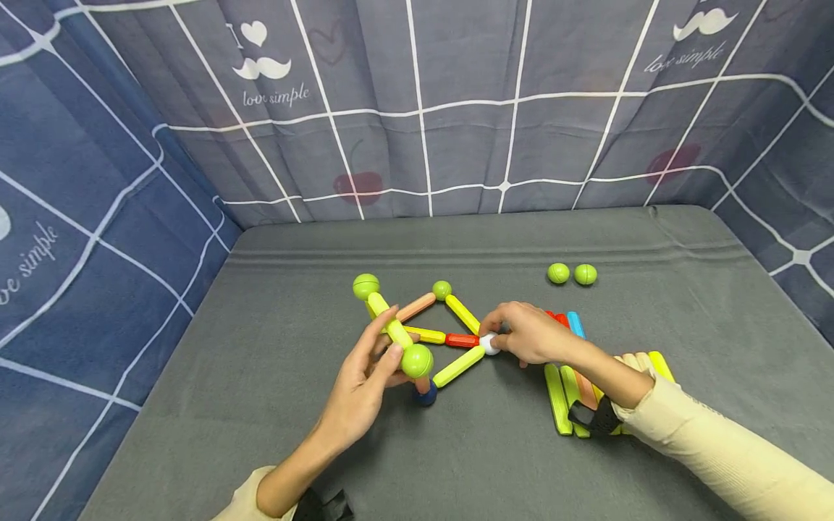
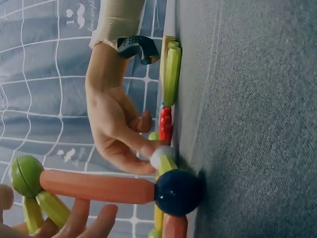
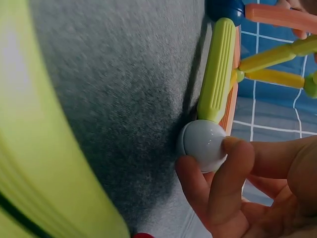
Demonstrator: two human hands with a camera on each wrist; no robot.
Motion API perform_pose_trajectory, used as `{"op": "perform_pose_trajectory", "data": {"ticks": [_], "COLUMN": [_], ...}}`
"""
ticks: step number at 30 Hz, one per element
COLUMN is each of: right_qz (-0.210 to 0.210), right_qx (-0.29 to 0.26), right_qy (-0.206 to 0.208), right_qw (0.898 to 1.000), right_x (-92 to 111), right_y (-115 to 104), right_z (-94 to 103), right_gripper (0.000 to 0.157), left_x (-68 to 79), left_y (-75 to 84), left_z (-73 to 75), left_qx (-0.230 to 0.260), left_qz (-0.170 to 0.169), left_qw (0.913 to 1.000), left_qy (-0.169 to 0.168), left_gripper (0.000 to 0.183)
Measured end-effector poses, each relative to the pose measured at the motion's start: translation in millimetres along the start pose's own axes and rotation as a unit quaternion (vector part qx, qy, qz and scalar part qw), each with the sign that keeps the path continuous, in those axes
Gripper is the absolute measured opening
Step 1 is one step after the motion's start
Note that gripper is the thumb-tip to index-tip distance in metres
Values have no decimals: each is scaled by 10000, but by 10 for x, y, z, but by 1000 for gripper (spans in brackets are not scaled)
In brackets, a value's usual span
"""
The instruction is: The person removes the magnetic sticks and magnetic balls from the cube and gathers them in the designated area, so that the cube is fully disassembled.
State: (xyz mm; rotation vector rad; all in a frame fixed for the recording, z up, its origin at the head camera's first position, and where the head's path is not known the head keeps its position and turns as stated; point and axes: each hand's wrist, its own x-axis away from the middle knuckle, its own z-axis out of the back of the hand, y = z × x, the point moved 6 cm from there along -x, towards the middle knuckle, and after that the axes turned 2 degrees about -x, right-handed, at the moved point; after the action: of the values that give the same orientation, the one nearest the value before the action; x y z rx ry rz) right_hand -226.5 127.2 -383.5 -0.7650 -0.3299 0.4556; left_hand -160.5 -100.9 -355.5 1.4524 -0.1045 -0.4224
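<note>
My left hand (image 1: 358,394) holds the raised top of a ball-and-rod toy frame, thumb and fingers about a lime rod (image 1: 394,329) between two green balls (image 1: 417,361). An orange rod (image 2: 96,187) runs down from the nearer green ball to a navy ball (image 2: 179,192) low by the table. With thumb and fingers, my right hand (image 1: 537,333) pinches a white ball (image 3: 203,144) at the frame's right corner. Another lime rod (image 3: 218,69) links the white and navy balls. A red rod (image 1: 462,341) and a yellow rod (image 1: 463,314) also meet the white ball.
Several loose rods (image 1: 557,401), lime, orange, yellow, red and blue, lie in rows under and beside my right forearm. Two spare green balls (image 1: 558,273) rest farther back on the grey table (image 1: 313,250). Patterned curtains (image 1: 456,152) enclose the table's back and sides.
</note>
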Motion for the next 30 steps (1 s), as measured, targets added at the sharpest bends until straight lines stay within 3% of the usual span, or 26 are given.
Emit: {"op": "perform_pose_trajectory", "data": {"ticks": [5,11,15,18,30], "right_qz": [-176,-200,-160,-202,-313], "right_qx": [117,87,93,95,120], "right_qy": [-92,-71,-76,-69,67], "right_qw": [9997,9997,9998,9997,9994], "right_x": [-34,-28,-35,-34,-106], "right_y": [1,-2,-14,-10,1], "right_z": [-2,-15,-23,-23,6], "right_gripper": [15,16,16,16,16], "left_x": [-54,-112,-110,-131,-249], "left_y": [-38,-50,-12,21,-8], "left_z": [95,214,308,363,470], "left_qx": [-415,-794,-1743,-2086,-1026], "left_qz": [253,281,173,50,-557], "left_qw": [9981,9944,9790,9698,9858], "left_qy": [385,639,1045,1262,1208], "left_gripper": [49,56,47,37,21]}}
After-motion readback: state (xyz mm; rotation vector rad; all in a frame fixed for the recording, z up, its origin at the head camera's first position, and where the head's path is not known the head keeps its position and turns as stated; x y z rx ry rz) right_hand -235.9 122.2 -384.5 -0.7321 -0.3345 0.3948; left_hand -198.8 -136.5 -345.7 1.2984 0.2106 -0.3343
